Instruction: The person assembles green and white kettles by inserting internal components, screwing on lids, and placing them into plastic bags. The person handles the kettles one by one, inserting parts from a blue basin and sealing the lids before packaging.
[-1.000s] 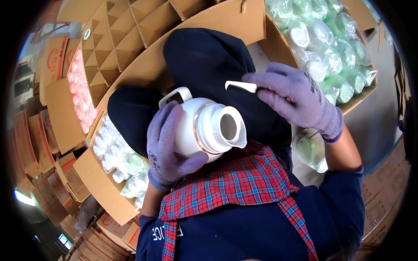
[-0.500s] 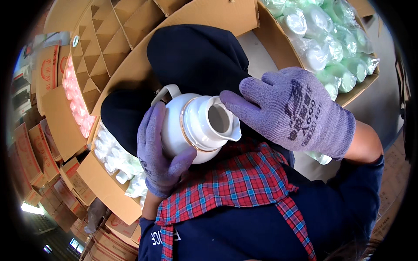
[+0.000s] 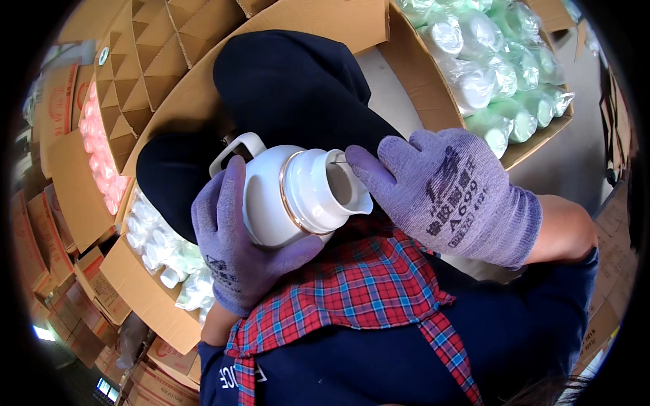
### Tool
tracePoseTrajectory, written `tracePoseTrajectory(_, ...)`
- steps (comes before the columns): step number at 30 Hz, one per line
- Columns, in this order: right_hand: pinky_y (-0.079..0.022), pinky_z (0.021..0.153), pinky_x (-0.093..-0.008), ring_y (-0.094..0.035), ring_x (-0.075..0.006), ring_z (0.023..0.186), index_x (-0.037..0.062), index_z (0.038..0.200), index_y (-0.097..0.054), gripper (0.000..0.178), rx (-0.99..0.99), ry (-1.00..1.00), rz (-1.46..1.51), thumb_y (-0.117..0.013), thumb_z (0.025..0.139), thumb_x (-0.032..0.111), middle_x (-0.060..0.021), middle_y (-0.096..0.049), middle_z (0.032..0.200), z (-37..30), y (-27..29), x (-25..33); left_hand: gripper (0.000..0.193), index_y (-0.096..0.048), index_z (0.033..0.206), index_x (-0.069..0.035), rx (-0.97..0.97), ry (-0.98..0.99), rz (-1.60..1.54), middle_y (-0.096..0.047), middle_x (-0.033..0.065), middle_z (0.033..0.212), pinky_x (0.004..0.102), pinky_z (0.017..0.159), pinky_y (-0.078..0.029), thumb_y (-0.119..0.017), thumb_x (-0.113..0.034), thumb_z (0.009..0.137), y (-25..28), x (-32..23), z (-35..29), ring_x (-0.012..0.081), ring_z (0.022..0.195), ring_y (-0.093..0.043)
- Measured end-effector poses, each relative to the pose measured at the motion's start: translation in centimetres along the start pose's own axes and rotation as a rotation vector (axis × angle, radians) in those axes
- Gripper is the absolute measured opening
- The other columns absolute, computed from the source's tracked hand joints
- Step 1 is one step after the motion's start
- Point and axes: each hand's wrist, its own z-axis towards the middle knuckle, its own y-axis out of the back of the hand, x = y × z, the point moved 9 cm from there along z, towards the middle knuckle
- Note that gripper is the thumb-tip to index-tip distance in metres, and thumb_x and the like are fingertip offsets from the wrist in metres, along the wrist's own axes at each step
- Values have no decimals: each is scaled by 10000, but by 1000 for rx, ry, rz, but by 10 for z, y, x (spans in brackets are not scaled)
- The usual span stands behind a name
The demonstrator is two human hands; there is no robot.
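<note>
A white thermos jug (image 3: 274, 203) with a gold band, a pouring lip and a white handle lies tilted over my lap, its mouth facing right. My left hand (image 3: 233, 237), in a purple-grey knit glove, is wrapped round its body, with the thumb below and the fingers along the far side. At the mouth's upper rim is my right hand (image 3: 440, 193), gloved the same way, its fingers drawn together and curled. A thin dark line shows at the rim beside those fingertips; what they pinch, if anything, is too small to tell.
At the upper right, a cardboard box (image 3: 420, 81) holds several bagged white and green items. A divided carton (image 3: 152, 68) stands at upper left, beside pink wrapped items (image 3: 98, 149). Another open box (image 3: 145, 287) with bagged white items sits left of my lap. Stacked cartons line the far left.
The jug and my left hand have shifted slightly left in view. My right hand has come down a little, its fingers now closer to the jug's rim.
</note>
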Motion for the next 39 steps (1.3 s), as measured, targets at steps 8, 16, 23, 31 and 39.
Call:
tracePoseTrajectory(8,-492,521,-331,-612,-197,671,6,1337,-595,594,4,-75,82,-681,773,168,-70,-548,852,-13,-8,6,1125,-592,1349,-40,31,56,73,-549,164,1165,471,950,-445,-821,-779,532,0,-10,-3,323,1107,-536)
tracePoseTrajectory(16,-503,533,-359,-624,-219,680,-23,1389,-534,647,49,-119,175,-680,794,187,-95,-551,873,-26,-18,11,1156,-603,1336,-54,81,7,117,-520,145,1143,483,952,-428,-777,-822,489,0,-21,-4,316,1088,-520)
tracePoseTrajectory(23,-519,538,-362,-636,-223,698,-12,1427,-493,623,116,-159,206,-630,865,219,-111,-570,905,-33,-26,15,1241,-596,1350,-37,126,-15,198,-555,220,1179,520,877,-499,-852,-779,389,0,-29,-1,386,1072,-574)
tracePoseTrajectory(31,-529,540,-377,-655,-240,729,-19,1419,-489,575,158,-186,212,-598,904,214,-140,-587,940,-42,-32,22,1111,-615,1293,-60,152,-36,202,-520,141,1102,488,930,-428,-770,-826,503,-4,-35,-2,323,1045,-519)
tracePoseTrajectory(39,-578,647,-384,-690,-285,814,-62,1432,-446,587,392,-160,400,-591,906,154,-195,-609,1038,-46,-41,26,1107,-611,1272,-54,132,-100,260,-509,138,1050,498,891,-444,-737,-855,519,-7,-43,-4,327,978,-526)
